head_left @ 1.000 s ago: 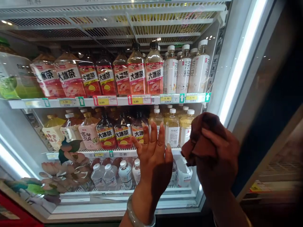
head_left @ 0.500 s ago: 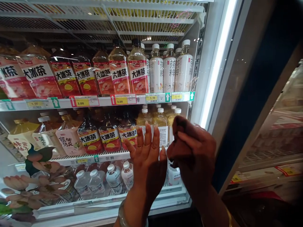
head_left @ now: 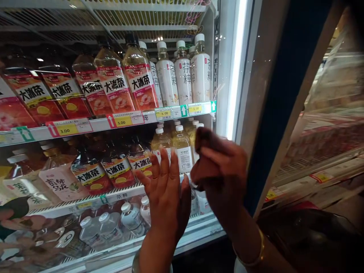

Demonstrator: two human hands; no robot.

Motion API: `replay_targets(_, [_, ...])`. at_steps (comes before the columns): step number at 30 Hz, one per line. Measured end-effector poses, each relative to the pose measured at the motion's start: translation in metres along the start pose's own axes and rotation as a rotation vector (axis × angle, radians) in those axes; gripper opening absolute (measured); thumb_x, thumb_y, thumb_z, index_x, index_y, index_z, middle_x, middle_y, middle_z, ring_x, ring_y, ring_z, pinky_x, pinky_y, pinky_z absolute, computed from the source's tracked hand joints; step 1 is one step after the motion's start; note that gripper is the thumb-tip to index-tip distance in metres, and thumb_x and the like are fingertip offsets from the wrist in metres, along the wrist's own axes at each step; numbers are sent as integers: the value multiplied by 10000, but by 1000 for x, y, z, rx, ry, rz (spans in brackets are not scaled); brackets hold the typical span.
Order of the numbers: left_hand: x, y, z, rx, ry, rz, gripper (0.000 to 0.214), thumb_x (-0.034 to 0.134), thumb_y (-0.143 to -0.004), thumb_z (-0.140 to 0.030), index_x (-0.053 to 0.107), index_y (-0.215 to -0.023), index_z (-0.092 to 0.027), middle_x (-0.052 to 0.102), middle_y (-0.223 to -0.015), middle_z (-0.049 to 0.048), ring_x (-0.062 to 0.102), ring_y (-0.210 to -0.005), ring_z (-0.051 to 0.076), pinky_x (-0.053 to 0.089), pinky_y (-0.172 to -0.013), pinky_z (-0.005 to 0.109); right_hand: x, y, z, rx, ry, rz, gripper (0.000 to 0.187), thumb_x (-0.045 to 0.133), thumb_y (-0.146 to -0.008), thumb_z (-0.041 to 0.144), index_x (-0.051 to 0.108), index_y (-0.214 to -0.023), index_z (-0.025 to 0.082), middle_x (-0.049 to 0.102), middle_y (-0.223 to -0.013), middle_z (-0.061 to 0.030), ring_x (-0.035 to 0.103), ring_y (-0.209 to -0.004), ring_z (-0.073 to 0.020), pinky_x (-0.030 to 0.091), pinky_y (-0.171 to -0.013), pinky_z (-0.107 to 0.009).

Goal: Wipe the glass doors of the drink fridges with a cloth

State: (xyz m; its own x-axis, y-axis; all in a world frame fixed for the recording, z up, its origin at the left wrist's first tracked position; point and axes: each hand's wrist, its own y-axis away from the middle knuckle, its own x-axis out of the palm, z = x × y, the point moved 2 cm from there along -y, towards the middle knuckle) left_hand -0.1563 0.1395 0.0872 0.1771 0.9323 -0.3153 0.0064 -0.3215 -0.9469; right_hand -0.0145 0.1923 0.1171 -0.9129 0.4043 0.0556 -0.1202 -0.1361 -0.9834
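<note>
A shop cooler fills the frame, and its shelves are seen through a glass door [head_left: 85, 45] edged on the right by a bright light strip [head_left: 234, 68] and a dark frame [head_left: 273, 113]. On the upper shelf, red-labelled tea bottles [head_left: 113, 89] are lined up on the left and white-labelled bottles [head_left: 183, 76] on the right, with yellow price tags [head_left: 124, 120] fixed along the shelf edge below them. Pale yellow drinks [head_left: 182, 148] are kept on the middle shelf, and small water bottles [head_left: 127, 218] are stored at the lower centre.

The left hand [head_left: 167, 197] is held open and flat at the lower centre of the frame, with the fingers straight and close together, seemingly against the glass; nothing is gripped by it. Just to its right, a brown cloth [head_left: 202, 146] is bunched up and clasped in the right hand [head_left: 224, 178], whose fingers are curled over it. The cloth is pressed toward the glass in front of the yellow drinks. A gold bracelet [head_left: 256, 254] is worn on the right wrist.
</note>
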Motion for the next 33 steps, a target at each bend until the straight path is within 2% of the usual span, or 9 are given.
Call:
replay_targets(3, [-2, 3, 2, 64, 34, 24, 717, 473, -1049, -258, 136, -1682, -244, 145, -1751, 60, 56, -1641, 233, -102, -1324, 480, 11, 8, 16, -112, -82, 109, 224, 653, -934, 265, 700, -1152, 270, 671, -1292, -65, 604, -1307, -265, 519, -1132, -503])
replay_targets(5, [-4, 2, 2, 52, 54, 43, 717, 470, -1057, -284, 122, -1683, -239, 120, -1758, 50, 24, -1643, 220, -122, -1319, 448, 12, 9, 14, -125, -111, 120, 211, 668, -931, 278, 702, -1139, 260, 673, -1294, -67, 602, -1311, -265, 515, -1140, -499])
replay_targets(8, [-5, -2, -1, -20, 62, 63, 734, 490, -1048, -230, 120, -1681, -269, 105, -1762, 26, 25, -1643, 220, -141, -1310, 457, 0, 2, -7, -60, -77, 20, 244, 659, -920, 291, 709, -1157, 261, 671, -1306, -70, 601, -1301, -284, 494, -1130, -538])
replay_targets(12, [-3, -3, -7, -23, 58, 73, 784, 535, -1019, -182, 122, -1679, -277, 104, -1759, 24, 51, -1644, 234, -132, -1311, 488, -16, -6, -29, 108, 22, -132, 323, 593, -917, 276, 708, -1219, 263, 639, -1350, -79, 594, -1279, -292, 474, -1099, -544])
replay_targets(17, [0, 2, -6, 25, 64, 42, 711, 470, -1055, -264, 133, -1680, -286, 97, -1758, -8, 46, -1642, 204, -95, -1327, 451, 2, 5, -3, -37, -84, 8, 222, 638, -932, 303, 712, -1135, 256, 685, -1277, -75, 633, -1247, -266, 508, -1102, -504])
replay_targets(20, [0, 2, -5, 71, 111, 76, 686, 429, -1067, -353, 129, -1681, -298, 50, -1765, -29, 10, -1644, 219, -79, -1333, 439, 12, 13, 10, -106, -126, 65, 157, 657, -933, 279, 718, -1077, 268, 689, -1257, -52, 648, -1232, -243, 538, -1094, -472])
replay_targets(25, [0, -1, -9, -7, 75, 84, 771, 498, -1032, -200, 96, -1683, -290, 82, -1765, 11, 25, -1643, 236, -109, -1321, 475, -5, 2, -17, -44, -62, -40, 194, 624, -958, 312, 710, -1127, 274, 698, -1273, -65, 637, -1248, -260, 527, -1080, -508])
replay_targets(29, [2, -1, -12, -8, 71, 88, 792, 537, -1016, -181, 119, -1681, -285, 95, -1765, 19, 41, -1644, 236, -108, -1320, 476, -13, -4, -28, 32, -19, -145, 238, 577, -968, 316, 717, -1156, 272, 673, -1299, -72, 644, -1214, -256, 513, -1065, -506])
replay_targets(33, [1, 0, -11, 14, 87, 75, 744, 499, -1040, -223, 127, -1681, -287, 100, -1765, 2, 38, -1644, 232, -104, -1322, 476, 1, 6, -8, -36, -165, -11, 174, 625, -958, 350, 698, -1107, 297, 718, -1240, -38, 670, -1182, -223, 547, -1045, -462])
